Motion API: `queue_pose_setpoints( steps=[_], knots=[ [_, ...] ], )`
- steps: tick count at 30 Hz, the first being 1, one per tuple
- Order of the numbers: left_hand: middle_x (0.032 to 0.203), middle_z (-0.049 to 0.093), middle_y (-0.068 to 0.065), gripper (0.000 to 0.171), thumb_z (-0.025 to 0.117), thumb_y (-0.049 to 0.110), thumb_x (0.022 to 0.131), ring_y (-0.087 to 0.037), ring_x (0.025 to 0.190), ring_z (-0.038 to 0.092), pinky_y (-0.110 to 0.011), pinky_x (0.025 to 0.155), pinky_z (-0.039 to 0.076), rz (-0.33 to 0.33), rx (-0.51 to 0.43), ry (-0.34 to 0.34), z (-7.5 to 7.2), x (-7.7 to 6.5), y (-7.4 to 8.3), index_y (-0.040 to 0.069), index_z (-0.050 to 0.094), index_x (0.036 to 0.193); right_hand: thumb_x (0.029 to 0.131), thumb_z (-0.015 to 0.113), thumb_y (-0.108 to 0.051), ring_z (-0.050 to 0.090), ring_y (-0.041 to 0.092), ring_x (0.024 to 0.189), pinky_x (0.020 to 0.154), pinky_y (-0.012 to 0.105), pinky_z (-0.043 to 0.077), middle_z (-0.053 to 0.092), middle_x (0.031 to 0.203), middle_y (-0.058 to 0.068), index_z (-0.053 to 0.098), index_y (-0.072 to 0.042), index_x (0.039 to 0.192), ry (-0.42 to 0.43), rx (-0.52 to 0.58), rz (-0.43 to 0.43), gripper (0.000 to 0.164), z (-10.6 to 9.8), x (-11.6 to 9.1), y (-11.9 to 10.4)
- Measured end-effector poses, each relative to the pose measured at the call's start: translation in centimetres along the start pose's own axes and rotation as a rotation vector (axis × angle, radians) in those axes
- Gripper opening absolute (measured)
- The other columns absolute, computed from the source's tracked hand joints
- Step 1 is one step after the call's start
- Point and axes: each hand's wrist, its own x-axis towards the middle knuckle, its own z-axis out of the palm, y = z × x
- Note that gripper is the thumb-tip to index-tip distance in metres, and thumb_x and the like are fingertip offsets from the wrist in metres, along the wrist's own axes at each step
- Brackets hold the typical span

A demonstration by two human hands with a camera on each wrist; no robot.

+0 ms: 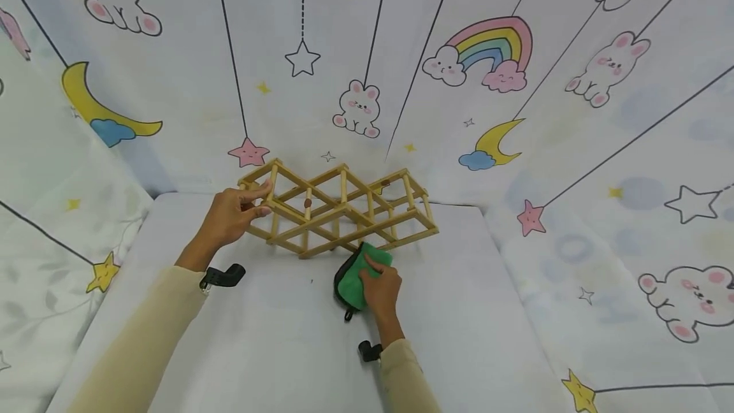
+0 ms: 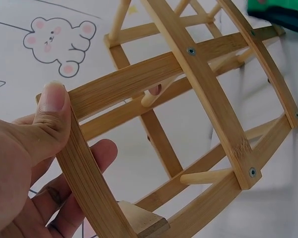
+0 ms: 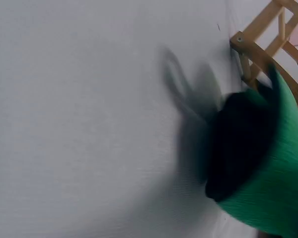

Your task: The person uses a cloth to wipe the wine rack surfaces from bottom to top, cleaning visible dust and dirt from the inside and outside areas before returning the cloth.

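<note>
A lattice-like wooden rack [image 1: 344,208], made of crossed slats joined by round dowels, is at the far side of the white table. My left hand [image 1: 232,212] holds its left end. Thumb and fingers lie on either side of an end slat [image 2: 97,188] in the left wrist view. My right hand [image 1: 383,285] grips a green cleaning cloth [image 1: 350,285] with a dark edge and a small hanging loop, just in front of the rack's lower slats. In the right wrist view the cloth [image 3: 268,193] is blurred and fills the lower right, its dark underside showing.
The white tabletop [image 1: 287,349] runs up to a fabric backdrop [image 1: 401,37] printed with bears, stars, moons and a rainbow. The backdrop also closes in both sides. A black strap-on piece [image 1: 225,275] sits at the left wrist, another [image 1: 369,351] at the right.
</note>
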Motion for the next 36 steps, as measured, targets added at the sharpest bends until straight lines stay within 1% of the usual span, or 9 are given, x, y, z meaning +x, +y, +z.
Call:
queue_pose_setpoints(
  steps=[4, 10, 17, 19, 23, 26, 30, 34, 36],
  knots=[
    [0.122, 0.077, -0.019, 0.055, 0.076, 0.023, 0.098, -0.021, 0.077, 0.048, -0.027, 0.06, 0.04, 0.001, -0.002, -0.001, 0.3, 0.2, 0.1, 0.021, 0.057, 0.15, 0.093, 0.075, -0.004, 0.068, 0.035, 0.128, 0.103, 0.052, 0.058, 0.074, 0.133, 0.016, 0.078, -0.019, 0.128, 0.163, 0.044, -0.016, 0.038, 0.1, 0.1, -0.3],
    [0.137, 0.072, -0.015, 0.054, 0.076, 0.02, 0.098, -0.021, 0.076, 0.048, -0.027, 0.059, 0.04, 0.002, 0.003, 0.023, 0.4, 0.2, 0.2, 0.019, 0.058, 0.149, 0.091, 0.077, -0.014, 0.07, 0.036, 0.118, 0.085, 0.047, 0.062, 0.07, 0.139, 0.02, 0.081, -0.031, 0.122, -0.176, -0.089, 0.066, 0.036, 1.3, 0.1, -0.8],
    [0.14, 0.07, -0.014, 0.054, 0.076, 0.022, 0.098, -0.022, 0.077, 0.049, -0.028, 0.06, 0.041, -0.001, 0.003, 0.016, 0.5, 0.4, 0.1, 0.021, 0.058, 0.15, 0.097, 0.075, -0.01, 0.06, 0.028, 0.14, 0.116, 0.047, 0.05, 0.071, 0.141, 0.008, 0.076, -0.025, 0.131, -0.049, 0.12, -0.082, 0.037, 2.9, -0.3, -1.6],
    [0.142, 0.069, -0.013, 0.054, 0.076, 0.022, 0.098, -0.022, 0.077, 0.049, -0.028, 0.06, 0.041, -0.001, 0.004, 0.021, 0.5, 0.3, 0.0, 0.021, 0.058, 0.15, 0.097, 0.075, -0.008, 0.065, 0.031, 0.134, 0.111, 0.048, 0.054, 0.072, 0.138, 0.01, 0.076, -0.02, 0.132, -0.044, 0.063, -0.086, 0.037, 2.9, -0.2, -1.8],
    [0.147, 0.065, -0.01, 0.054, 0.076, 0.021, 0.098, -0.022, 0.077, 0.049, -0.027, 0.06, 0.041, 0.004, 0.005, 0.028, 0.5, 0.2, -0.2, 0.02, 0.059, 0.149, 0.091, 0.077, -0.008, 0.078, 0.033, 0.091, 0.071, 0.047, 0.064, 0.08, 0.119, 0.014, 0.08, -0.019, 0.124, -0.032, -0.167, -0.036, 0.035, 2.1, 0.4, -2.4],
    [0.149, 0.063, -0.009, 0.054, 0.076, 0.021, 0.098, -0.022, 0.078, 0.05, -0.027, 0.061, 0.041, -0.001, 0.0, 0.028, 0.5, 0.1, -0.2, 0.02, 0.059, 0.149, 0.091, 0.077, -0.011, 0.078, 0.032, 0.093, 0.073, 0.047, 0.064, 0.079, 0.123, 0.015, 0.08, -0.021, 0.124, -0.032, -0.166, -0.039, 0.035, 1.7, 0.5, -2.7],
    [0.139, 0.071, -0.012, 0.054, 0.075, 0.022, 0.098, -0.022, 0.078, 0.05, -0.027, 0.061, 0.041, -0.012, 0.002, 0.028, 0.5, 0.0, -0.1, 0.02, 0.058, 0.149, 0.096, 0.077, -0.015, 0.068, 0.032, 0.128, 0.102, 0.049, 0.059, 0.072, 0.137, 0.012, 0.077, -0.024, 0.13, -0.108, -0.078, -0.06, 0.035, 2.0, 0.2, -2.4],
    [0.113, 0.078, -0.017, 0.055, 0.076, 0.022, 0.098, -0.021, 0.075, 0.047, -0.027, 0.059, 0.04, -0.004, 0.014, 0.033, 0.5, 0.1, 0.0, 0.02, 0.058, 0.149, 0.091, 0.079, -0.01, 0.076, 0.037, 0.107, 0.081, 0.051, 0.064, 0.077, 0.128, 0.013, 0.08, -0.025, 0.125, -0.064, -0.201, -0.034, 0.037, 1.9, 0.2, -1.8],
    [0.109, 0.078, -0.016, 0.054, 0.076, 0.022, 0.098, -0.021, 0.074, 0.047, -0.027, 0.059, 0.04, 0.0, 0.016, 0.036, 0.6, 0.0, -0.1, 0.02, 0.058, 0.149, 0.091, 0.078, -0.009, 0.076, 0.037, 0.107, 0.081, 0.051, 0.064, 0.077, 0.129, 0.013, 0.08, -0.025, 0.124, -0.038, -0.169, -0.03, 0.037, 1.8, 0.2, -1.8]
  ],
)
